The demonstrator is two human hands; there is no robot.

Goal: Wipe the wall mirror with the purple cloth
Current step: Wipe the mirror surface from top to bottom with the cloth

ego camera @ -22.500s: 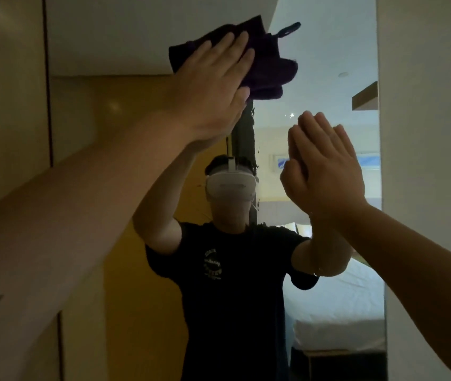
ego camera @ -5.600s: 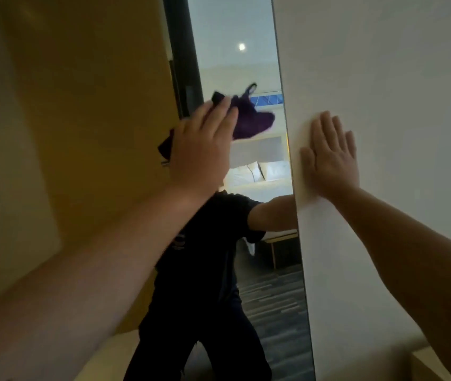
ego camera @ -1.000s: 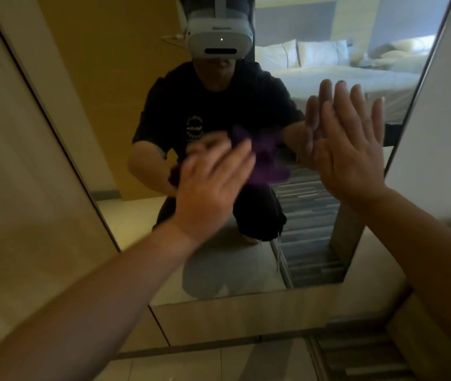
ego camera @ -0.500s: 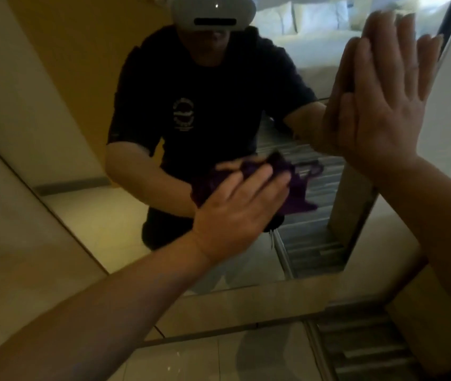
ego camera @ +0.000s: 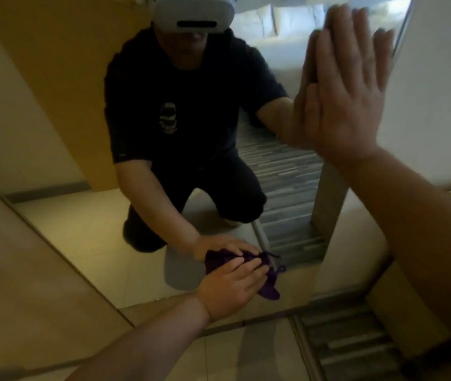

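The wall mirror (ego camera: 86, 232) fills most of the head view and reaches down almost to the floor. My left hand (ego camera: 232, 287) presses the purple cloth (ego camera: 269, 287) flat against the glass just above the mirror's bottom edge, right of centre. Most of the cloth is hidden under my palm; a loop and a crumpled end stick out to the right. My right hand (ego camera: 348, 86) rests flat on the glass near the mirror's right edge, fingers straight and pointing up, holding nothing.
A white wall (ego camera: 438, 92) borders the mirror on the right and a beige wall panel (ego camera: 26, 284) on the left. Below lie pale floor tiles (ego camera: 218, 358) and striped grey carpet (ego camera: 350, 347). The mirror reflects a crouching person in dark clothes and a white bed.
My left hand has slid the cloth down the glass from mid-height to the bottom edge. The view has tilted down. My right hand stays flat on the mirror.
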